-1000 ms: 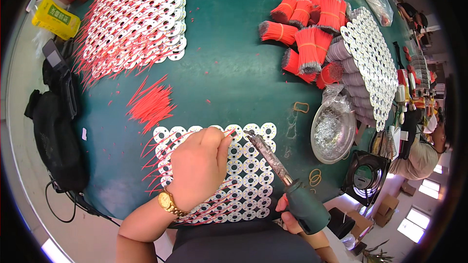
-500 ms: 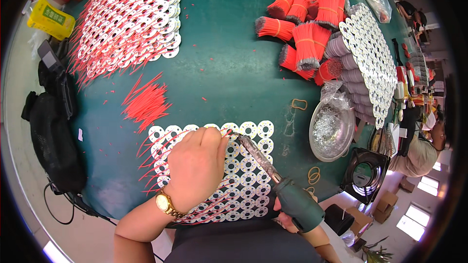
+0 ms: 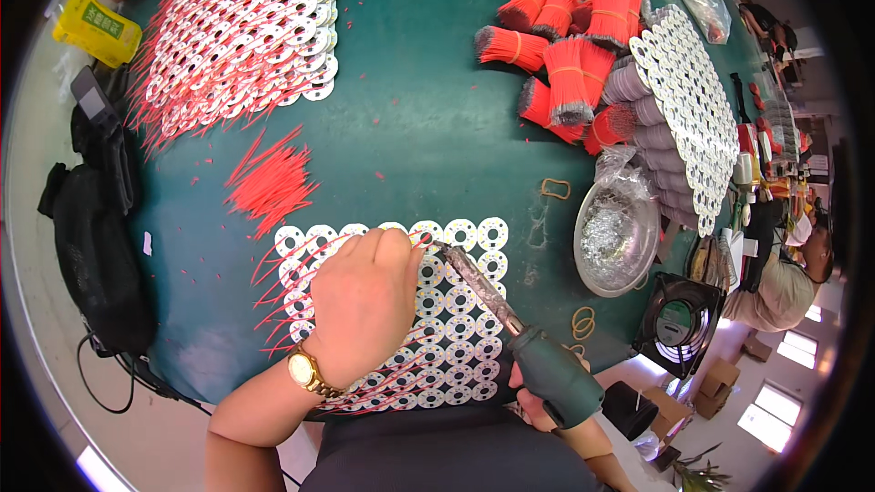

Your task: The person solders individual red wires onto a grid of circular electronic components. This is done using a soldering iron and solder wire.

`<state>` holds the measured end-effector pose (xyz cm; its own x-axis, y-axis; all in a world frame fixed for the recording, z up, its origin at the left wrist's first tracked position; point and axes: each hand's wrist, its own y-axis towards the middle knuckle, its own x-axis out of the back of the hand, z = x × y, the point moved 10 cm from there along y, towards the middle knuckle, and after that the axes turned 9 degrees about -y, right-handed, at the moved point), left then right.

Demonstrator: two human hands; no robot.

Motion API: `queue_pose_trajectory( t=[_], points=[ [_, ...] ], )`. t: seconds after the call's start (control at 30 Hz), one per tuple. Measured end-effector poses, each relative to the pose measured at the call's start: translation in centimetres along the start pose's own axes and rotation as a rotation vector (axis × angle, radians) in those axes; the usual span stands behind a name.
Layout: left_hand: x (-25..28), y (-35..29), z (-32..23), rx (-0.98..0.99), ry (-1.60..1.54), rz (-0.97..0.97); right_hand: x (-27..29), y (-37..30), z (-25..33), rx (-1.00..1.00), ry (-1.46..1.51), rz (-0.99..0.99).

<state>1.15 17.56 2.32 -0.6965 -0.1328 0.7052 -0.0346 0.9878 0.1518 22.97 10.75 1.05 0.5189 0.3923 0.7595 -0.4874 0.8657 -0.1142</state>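
A panel of round white circuit boards (image 3: pixel 460 312) with yellow dots lies in front of me, red wires trailing from its left side and lower rows. My left hand (image 3: pixel 365 296), with a gold watch (image 3: pixel 303 370) at the wrist, is closed over the panel's upper middle. Its fingertips pinch a red wire (image 3: pixel 423 237) against a top-row board; the fingers themselves are mostly hidden behind the hand's back. Wrapped round the dark green handle of a soldering iron (image 3: pixel 558 381) is my right hand (image 3: pixel 536 408), partly hidden by that handle. The iron's tip is close to the wire end.
Loose red wires (image 3: pixel 273 187) lie beyond the panel, with a stack of wired boards (image 3: pixel 241 41) at far left. Banded red wire bundles (image 3: pixel 567 73) and stacked bare boards (image 3: pixel 688 100) are at far right. A metal bowl (image 3: pixel 588 273) and a black fan (image 3: pixel 676 323) stand right.
The whole view has shifted slightly. Both hands keep nearly the same pose, and the iron's tip sits a touch further right of the top-row board.
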Motion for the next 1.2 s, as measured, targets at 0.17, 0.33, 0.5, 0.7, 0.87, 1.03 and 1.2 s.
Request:
queue_pose_trajectory(
  t=[0.17, 0.33, 0.5, 0.7, 0.87, 1.03, 1.2],
  points=[
    [0.1, 0.0, -0.1, 0.007, 0.005, -0.004, 0.0, -0.8, -0.1, 0.042, 0.087, -0.061],
    [0.9, -0.2, 0.8, 0.074, -0.083, 0.022, -0.1, -1.4, -1.1, -0.041, 0.24, -0.066],
    [4.9, 0.5, 0.0, 0.071, -0.083, -0.059, 0.1, -0.8, -0.6, -0.04, -0.038, 0.007],
    [3.2, -1.3, -0.6, 0.113, -0.262, 0.04, 0.8, -1.2, 0.1, 0.011, 0.152, -0.143],
    [1.0, -2.2, 0.0, 0.046, -0.243, 0.045, -1.3, -2.0, -0.4, 0.063, 0.029, -0.015],
    [0.7, -2.7, -0.1, 0.011, -0.095, -0.075, -0.5, -1.8, 1.0, 0.21, 0.104, -0.076],
    [0.8, -2.7, -0.2, -0.002, -0.073, -0.112, -0.4, -1.8, 1.1, 0.213, 0.098, -0.095]
  ],
)
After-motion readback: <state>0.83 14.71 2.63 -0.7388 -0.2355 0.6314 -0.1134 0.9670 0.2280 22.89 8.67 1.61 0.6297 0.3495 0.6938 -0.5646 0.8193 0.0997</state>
